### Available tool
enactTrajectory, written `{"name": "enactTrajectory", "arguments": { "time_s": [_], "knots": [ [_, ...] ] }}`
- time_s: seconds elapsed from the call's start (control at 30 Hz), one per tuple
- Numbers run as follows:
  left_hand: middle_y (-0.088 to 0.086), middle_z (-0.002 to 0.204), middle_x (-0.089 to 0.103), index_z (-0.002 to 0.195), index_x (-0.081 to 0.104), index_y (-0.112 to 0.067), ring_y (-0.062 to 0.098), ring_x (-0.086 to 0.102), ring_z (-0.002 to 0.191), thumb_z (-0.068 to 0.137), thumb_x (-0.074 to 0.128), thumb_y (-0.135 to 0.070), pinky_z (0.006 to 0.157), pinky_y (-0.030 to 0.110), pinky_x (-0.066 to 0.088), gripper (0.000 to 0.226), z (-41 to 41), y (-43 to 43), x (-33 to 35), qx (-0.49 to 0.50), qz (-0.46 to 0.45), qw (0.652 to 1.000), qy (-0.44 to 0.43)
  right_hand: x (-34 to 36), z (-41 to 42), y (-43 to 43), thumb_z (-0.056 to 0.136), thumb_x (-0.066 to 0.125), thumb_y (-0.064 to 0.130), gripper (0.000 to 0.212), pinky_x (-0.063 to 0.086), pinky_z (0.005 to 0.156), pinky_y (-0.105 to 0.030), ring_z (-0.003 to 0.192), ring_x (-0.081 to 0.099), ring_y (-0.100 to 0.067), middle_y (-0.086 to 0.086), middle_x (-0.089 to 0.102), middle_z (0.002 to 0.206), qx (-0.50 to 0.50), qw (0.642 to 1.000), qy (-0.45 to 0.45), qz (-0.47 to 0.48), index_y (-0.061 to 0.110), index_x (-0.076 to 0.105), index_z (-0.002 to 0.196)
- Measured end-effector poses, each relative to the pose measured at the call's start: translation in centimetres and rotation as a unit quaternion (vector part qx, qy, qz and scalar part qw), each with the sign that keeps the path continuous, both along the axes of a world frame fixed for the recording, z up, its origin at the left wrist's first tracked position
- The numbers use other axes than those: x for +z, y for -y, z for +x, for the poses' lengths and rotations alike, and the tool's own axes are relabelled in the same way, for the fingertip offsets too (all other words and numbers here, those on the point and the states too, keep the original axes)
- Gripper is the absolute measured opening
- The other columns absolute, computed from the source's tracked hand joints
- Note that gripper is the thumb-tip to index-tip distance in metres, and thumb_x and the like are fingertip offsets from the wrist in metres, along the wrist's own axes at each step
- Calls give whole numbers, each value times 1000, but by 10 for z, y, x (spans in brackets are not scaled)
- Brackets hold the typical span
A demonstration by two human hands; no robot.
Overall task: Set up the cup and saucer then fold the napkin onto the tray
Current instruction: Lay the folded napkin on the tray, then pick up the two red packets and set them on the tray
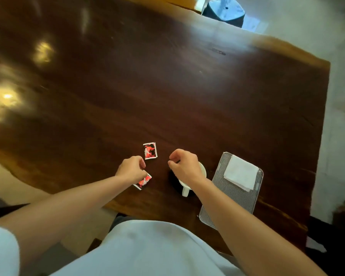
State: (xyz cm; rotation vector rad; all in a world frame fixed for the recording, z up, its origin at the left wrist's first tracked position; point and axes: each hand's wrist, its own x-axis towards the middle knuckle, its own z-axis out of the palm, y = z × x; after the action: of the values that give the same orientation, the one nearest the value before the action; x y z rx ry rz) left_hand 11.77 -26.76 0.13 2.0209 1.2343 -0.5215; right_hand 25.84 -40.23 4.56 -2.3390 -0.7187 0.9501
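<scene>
A white cup (184, 189) with its handle toward me stands on a dark saucer (173, 181) near the table's front edge. My right hand (184, 167) hovers over the cup with fingers curled; something small and dark shows at its fingertips, too small to identify. To the right lies a striped silver tray (227, 196) with a folded white napkin (240, 173) on its far end. My left hand (132, 169) is closed over a red and white sachet (143, 182) on the table.
A second red sachet (150, 150) lies flat just beyond my hands. The dark wooden table (167, 86) stretches far ahead and left. Its right edge runs close beside the tray. A dark stool (225, 12) stands beyond the far edge.
</scene>
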Motion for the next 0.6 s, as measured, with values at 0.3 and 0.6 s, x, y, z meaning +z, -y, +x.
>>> {"name": "enactTrajectory", "arguments": {
  "time_s": [0.3,0.6],
  "knots": [
    [0,130,53,135,51,-27,22,64,109,82,81,-26,78,35,60,60,-13,12,-36,-110,53,992,12,-38,-7,-62,92,64,11,38,52,82,-34,106,61,-25,-6,63,117,162,980,60,-96,18,61,129],
    [5,131,54,141,45,-26,24,54,118,86,78,-22,81,35,58,64,-23,9,-59,-142,61,988,19,-81,-12,-99,87,65,-3,74,53,88,-43,133,35,-33,-5,35,155,281,943,105,-146,25,38,149]
  ]
}}
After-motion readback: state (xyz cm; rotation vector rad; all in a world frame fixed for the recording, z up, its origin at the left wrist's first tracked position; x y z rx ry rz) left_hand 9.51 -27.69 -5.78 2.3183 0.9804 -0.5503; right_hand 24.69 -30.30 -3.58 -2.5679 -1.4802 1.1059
